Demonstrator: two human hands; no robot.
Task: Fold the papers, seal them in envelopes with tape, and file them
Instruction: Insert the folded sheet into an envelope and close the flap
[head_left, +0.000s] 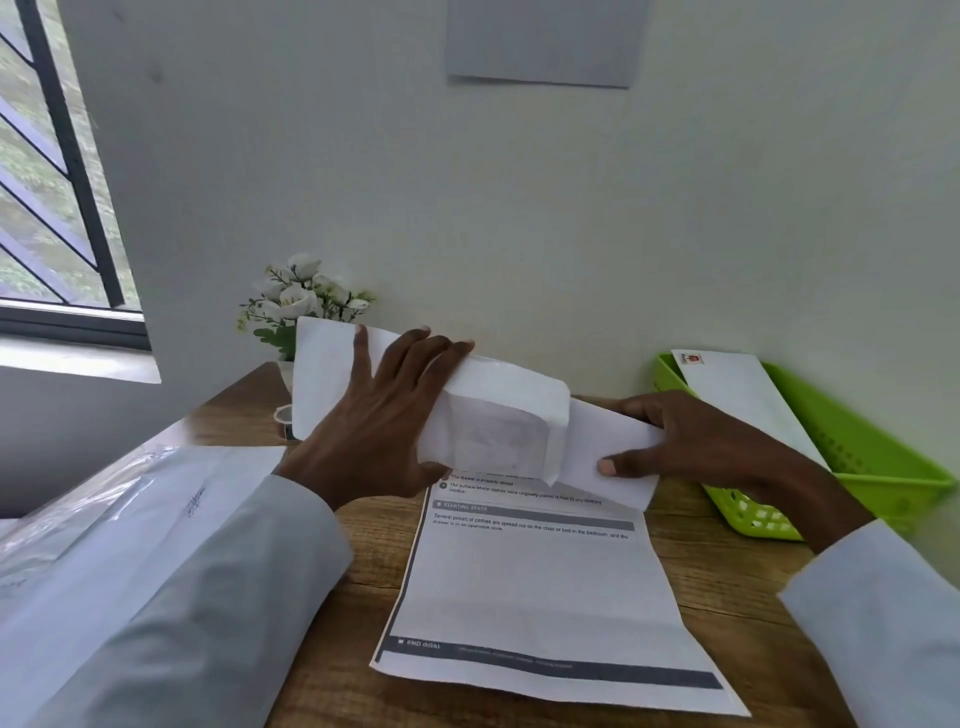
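Observation:
My left hand (379, 410) holds a white envelope (498, 415) above the wooden desk, fingers spread over its back and its open end facing right. My right hand (696, 441) pinches a folded white paper (602, 447) whose left part is inside the envelope's open end. Under both hands a printed sheet (540, 587) with grey bars lies flat on the desk (727, 587). A white envelope with a red mark (743, 395) lies in the green basket (883, 467) at the right.
A stack of white envelopes in clear plastic wrap (119, 499) lies at the left of the desk. A pot of white flowers (301, 301) stands at the back by the wall, behind the held envelope. A small white object (283, 415) sits below it.

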